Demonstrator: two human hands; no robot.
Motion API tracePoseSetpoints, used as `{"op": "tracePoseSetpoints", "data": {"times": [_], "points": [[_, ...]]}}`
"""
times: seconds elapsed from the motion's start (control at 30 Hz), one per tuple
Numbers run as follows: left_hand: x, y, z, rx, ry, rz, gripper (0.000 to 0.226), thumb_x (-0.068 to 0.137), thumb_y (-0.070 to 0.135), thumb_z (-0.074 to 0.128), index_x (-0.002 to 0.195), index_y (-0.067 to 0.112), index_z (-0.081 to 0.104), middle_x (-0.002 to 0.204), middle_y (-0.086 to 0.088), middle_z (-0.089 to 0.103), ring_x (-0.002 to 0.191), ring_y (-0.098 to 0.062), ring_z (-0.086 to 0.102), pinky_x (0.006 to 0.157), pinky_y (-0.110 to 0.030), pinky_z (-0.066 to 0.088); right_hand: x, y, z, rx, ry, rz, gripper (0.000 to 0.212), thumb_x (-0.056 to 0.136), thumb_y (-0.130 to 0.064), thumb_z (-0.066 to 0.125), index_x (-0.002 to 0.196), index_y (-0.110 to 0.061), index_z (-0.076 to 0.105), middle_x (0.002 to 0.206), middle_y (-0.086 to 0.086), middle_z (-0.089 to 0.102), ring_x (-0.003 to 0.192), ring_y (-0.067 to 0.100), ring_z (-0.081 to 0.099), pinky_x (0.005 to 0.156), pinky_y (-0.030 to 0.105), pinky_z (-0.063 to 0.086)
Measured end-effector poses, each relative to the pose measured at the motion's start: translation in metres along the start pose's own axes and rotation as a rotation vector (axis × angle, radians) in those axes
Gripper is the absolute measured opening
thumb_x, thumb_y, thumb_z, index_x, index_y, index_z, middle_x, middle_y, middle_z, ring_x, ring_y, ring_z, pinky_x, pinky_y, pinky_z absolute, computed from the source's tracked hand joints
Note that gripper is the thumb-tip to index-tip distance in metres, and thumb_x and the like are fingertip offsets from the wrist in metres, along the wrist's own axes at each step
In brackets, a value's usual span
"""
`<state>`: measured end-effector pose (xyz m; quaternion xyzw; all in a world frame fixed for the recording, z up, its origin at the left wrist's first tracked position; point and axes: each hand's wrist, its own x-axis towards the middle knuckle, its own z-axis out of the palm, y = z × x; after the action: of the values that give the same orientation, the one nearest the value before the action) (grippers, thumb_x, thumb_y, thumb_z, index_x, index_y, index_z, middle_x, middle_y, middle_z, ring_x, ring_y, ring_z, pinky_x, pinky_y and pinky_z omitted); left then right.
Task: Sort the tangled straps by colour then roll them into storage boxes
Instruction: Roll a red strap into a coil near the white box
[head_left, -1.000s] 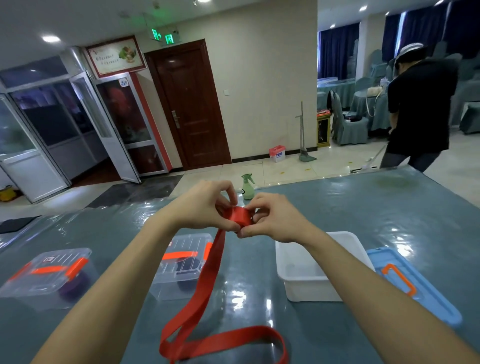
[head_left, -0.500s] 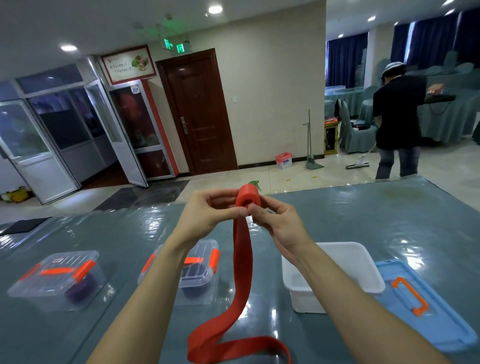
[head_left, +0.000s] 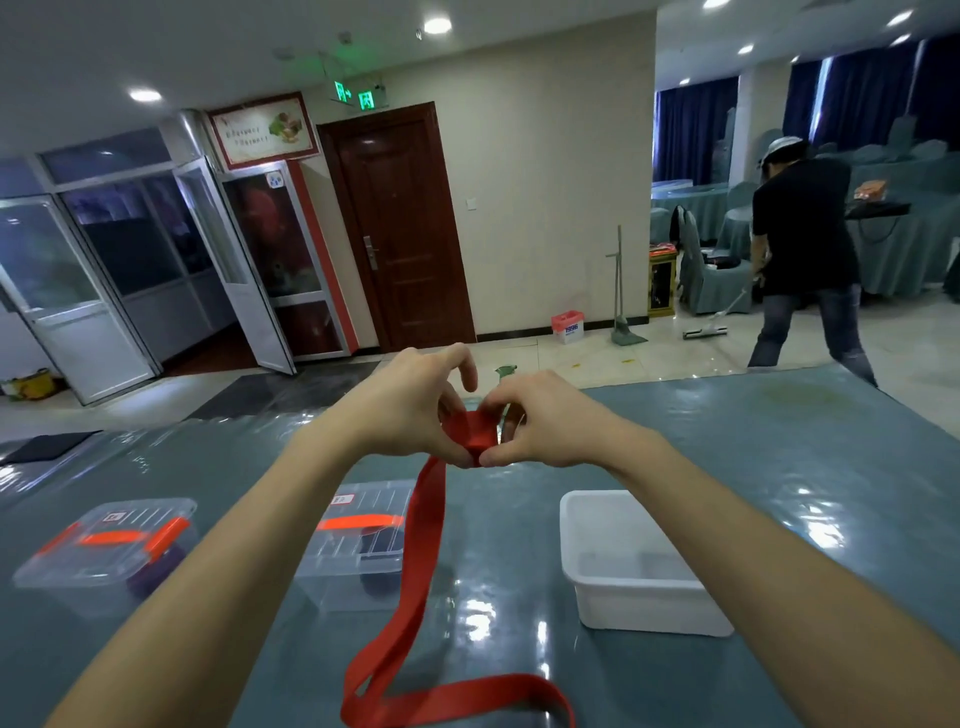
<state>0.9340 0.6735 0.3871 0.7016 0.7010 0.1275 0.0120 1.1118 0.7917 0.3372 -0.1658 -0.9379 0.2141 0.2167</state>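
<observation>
Fingers: both hands pinch a partly rolled red strap (head_left: 475, 434) above the surface (head_left: 779, 467); the left hand (head_left: 410, 410) grips it from the left, the right hand (head_left: 540, 421) from the right, thumb tips pressed to the roll's lower edge.
Writing: a pink-and-white box (head_left: 567, 326) on the floor by the wall reads "1996"; small labels on both clear lidded boxes are too blurred to read.
Strap: flat, bright red; its loose tail hangs from the roll down to the surface and loops near the lower edge.
Boxes: left clear box (head_left: 111, 545) and middle clear box (head_left: 363, 545) closed with orange latches, dark contents inside; white open tub (head_left: 639, 566) to the right.
</observation>
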Motion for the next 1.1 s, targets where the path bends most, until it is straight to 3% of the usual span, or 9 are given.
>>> {"op": "tracePoseSetpoints", "data": {"times": [0.13, 0.23, 0.33, 0.47, 0.63, 0.77, 0.9, 1.0, 1.1], "points": [[-0.014, -0.018, 0.002, -0.305, 0.157, 0.019, 0.085, 0.060, 0.043, 0.107, 0.129, 0.040, 0.057, 0.103, 0.012, 0.084, 0.102, -0.005, 0.079, 0.100, -0.033, 0.062, -0.004, 0.005, -0.011, 0.207, 0.136, -0.046, 0.040, 0.075, -0.032, 0.099, 0.110, -0.020, 0.083, 0.094, -0.004, 0.073, 0.080, 0.016, 0.072, 0.078, 0.034, 0.063], [-0.022, -0.033, -0.009, -0.614, 0.194, 0.023, 0.086, 0.067, 0.030, 0.102, 0.144, 0.030, 0.064, 0.115, 0.000, 0.084, 0.114, -0.016, 0.079, 0.110, -0.045, 0.058, 0.008, 0.002, -0.037, 0.479, 0.222, -0.069, 0.037, 0.074, -0.024, 0.101, 0.106, -0.029, 0.083, 0.092, -0.003, 0.077, 0.079, 0.011, 0.075, 0.075, 0.021, 0.059], [-0.010, -0.029, -0.040, -0.792, 0.306, 0.059, 0.067, 0.074, 0.040, 0.100, 0.133, 0.022, 0.075, 0.117, -0.010, 0.083, 0.105, -0.021, 0.082, 0.095, -0.036, 0.066, 0.036, -0.014, -0.068, 0.714, 0.300, -0.096, 0.042, 0.075, -0.024, 0.099, 0.114, -0.019, 0.083, 0.102, 0.003, 0.082, 0.094, 0.022, 0.081, 0.081, 0.026, 0.063], [0.012, -0.009, -0.108, -0.835, 0.523, 0.102, 0.065, 0.065, 0.062, 0.099, 0.119, 0.030, 0.083, 0.117, -0.008, 0.083, 0.114, -0.027, 0.080, 0.103, -0.045, 0.061, 0.072, -0.049, -0.104, 0.925, 0.355, -0.161, 0.042, 0.085, -0.023, 0.092, 0.122, -0.009, 0.080, 0.113, 0.015, 0.082, 0.107, 0.031, 0.080, 0.092, 0.036, 0.063], [0.025, -0.003, -0.166, -0.819, 0.659, 0.196, 0.063, 0.064, 0.061, 0.100, 0.113, 0.027, 0.084, 0.113, -0.007, 0.083, 0.109, -0.025, 0.081, 0.093, -0.034, 0.064, 0.093, -0.086, -0.145, 1.064, 0.345, -0.289, 0.043, 0.085, -0.018, 0.089, 0.124, -0.003, 0.077, 0.119, 0.018, 0.080, 0.111, 0.035, 0.079, 0.099, 0.040, 0.063], [0.023, -0.005, -0.172, -0.831, 0.618, 0.215, 0.059, 0.062, 0.059, 0.102, 0.107, 0.025, 0.084, 0.108, -0.007, 0.083, 0.104, -0.027, 0.082, 0.088, -0.029, 0.064, 0.089, -0.094, -0.150, 1.012, 0.317, -0.303, 0.054, 0.080, -0.027, 0.088, 0.126, -0.002, 0.075, 0.119, 0.016, 0.080, 0.112, 0.034, 0.079, 0.103, 0.045, 0.062], [0.026, -0.001, -0.185, -0.925, 0.579, 0.274, 0.056, 0.063, 0.049, 0.104, 0.106, 0.020, 0.081, 0.110, -0.011, 0.081, 0.105, -0.032, 0.080, 0.093, -0.038, 0.065, 0.093, -0.105, -0.158, 1.074, 0.316, -0.364, 0.057, 0.082, -0.033, 0.088, 0.127, -0.001, 0.075, 0.120, 0.019, 0.080, 0.113, 0.034, 0.078, 0.097, 0.038, 0.064], [0.025, -0.001, -0.188, -0.870, 0.564, 0.261, 0.052, 0.059, 0.051, 0.105, 0.097, 0.025, 0.082, 0.107, -0.008, 0.082, 0.104, -0.032, 0.081, 0.091, -0.038, 0.065, 0.093, -0.102, -0.151, 1.049, 0.319, -0.339, 0.063, 0.078, -0.037, 0.091, 0.128, -0.002, 0.075, 0.123, 0.018, 0.079, 0.114, 0.034, 0.077, 0.100, 0.043, 0.062], [0.019, -0.007, -0.164, -0.876, 0.506, 0.206, 0.058, 0.060, 0.054, 0.105, 0.105, 0.025, 0.082, 0.113, -0.011, 0.082, 0.107, -0.034, 0.081, 0.097, -0.046, 0.065, 0.081, -0.083, -0.123, 1.074, 0.328, -0.251, 0.070, 0.074, -0.041, 0.094, 0.132, -0.007, 0.075, 0.123, 0.016, 0.079, 0.111, 0.033, 0.078, 0.098, 0.044, 0.062]]}}
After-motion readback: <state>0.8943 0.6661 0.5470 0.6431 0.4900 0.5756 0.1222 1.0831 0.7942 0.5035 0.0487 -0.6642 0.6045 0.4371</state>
